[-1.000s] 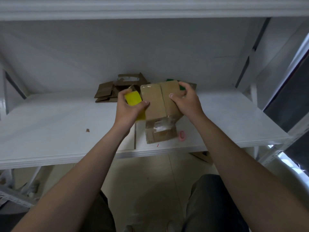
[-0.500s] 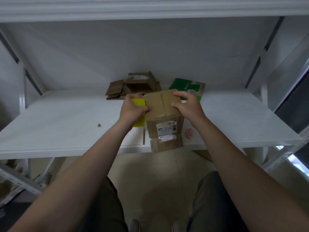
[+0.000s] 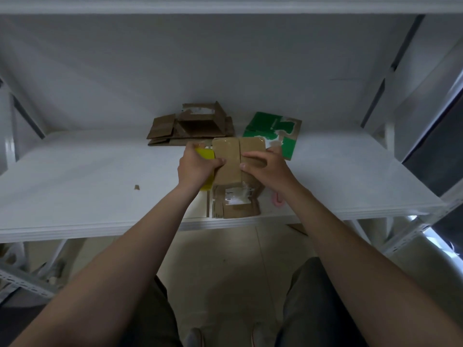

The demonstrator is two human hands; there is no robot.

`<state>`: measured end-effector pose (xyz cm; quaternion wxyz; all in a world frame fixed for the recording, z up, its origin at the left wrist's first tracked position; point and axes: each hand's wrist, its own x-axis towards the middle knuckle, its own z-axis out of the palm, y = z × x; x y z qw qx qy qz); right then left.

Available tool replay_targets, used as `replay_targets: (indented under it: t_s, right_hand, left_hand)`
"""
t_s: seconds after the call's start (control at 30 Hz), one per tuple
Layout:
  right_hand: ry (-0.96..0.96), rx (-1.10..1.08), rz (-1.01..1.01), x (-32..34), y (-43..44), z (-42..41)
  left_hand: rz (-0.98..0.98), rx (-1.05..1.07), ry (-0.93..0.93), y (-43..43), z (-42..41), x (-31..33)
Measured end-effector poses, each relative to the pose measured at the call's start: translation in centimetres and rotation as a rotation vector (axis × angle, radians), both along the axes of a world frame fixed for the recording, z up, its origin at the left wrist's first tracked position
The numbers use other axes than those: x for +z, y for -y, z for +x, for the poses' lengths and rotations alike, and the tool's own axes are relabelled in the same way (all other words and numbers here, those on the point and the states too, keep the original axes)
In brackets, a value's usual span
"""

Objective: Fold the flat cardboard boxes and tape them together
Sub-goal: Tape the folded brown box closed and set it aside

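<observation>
1. Head view: the brown box point(image 3: 226, 160) stands on the white shelf point(image 3: 87, 184) close to its near edge. Its two top flaps are folded shut and meet in a seam down the middle.
2. My left hand point(image 3: 198, 165) is wrapped round what I take to be a yellow tape holder point(image 3: 207, 154), held against the box's left side. My thumb reaches onto the left flap. I judge this pins that flap down and leaves the tape ready at the seam.
3. My right hand point(image 3: 269, 167) curls over the right flap, thumb beside the seam, so the flap cannot spring up.
4. My hands are slightly apart, one on each side of the seam.
5. The flaps have a gloss that suggests tape is already on them. I cannot tell how far it runs.
6. A white label point(image 3: 236, 196) sits on the box's near face.
7. At the far side lie a pile of flat brown cardboard point(image 3: 162, 126) and a green printed sheet point(image 3: 270, 127), probably awaiting folding.
8. A small pink thing point(image 3: 278, 200) lies just right of the box. I cannot tell what it is.
</observation>
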<state>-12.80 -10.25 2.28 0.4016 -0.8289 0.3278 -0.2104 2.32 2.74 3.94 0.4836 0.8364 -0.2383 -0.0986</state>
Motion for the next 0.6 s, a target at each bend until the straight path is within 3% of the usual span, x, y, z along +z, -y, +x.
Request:
replay_targets:
  t_s: [0.2, 0.47, 0.6]
  right_hand:
    - [-0.083, -0.008, 0.029, -0.3, 0.1, 0.2]
    - [-0.137, 0.037, 0.018, -0.8, -0.6, 0.8]
    - [-0.197, 0.054, -0.079, -1.0, -1.3, 0.3]
  left_hand:
    - [0.109, -0.045, 0.034, -0.4, 0.4, 0.5]
    - [0.04, -0.021, -0.096, -0.6, 0.9, -1.7]
    - [0.003, -0.016, -0.115, -0.3, 1.1, -2.1]
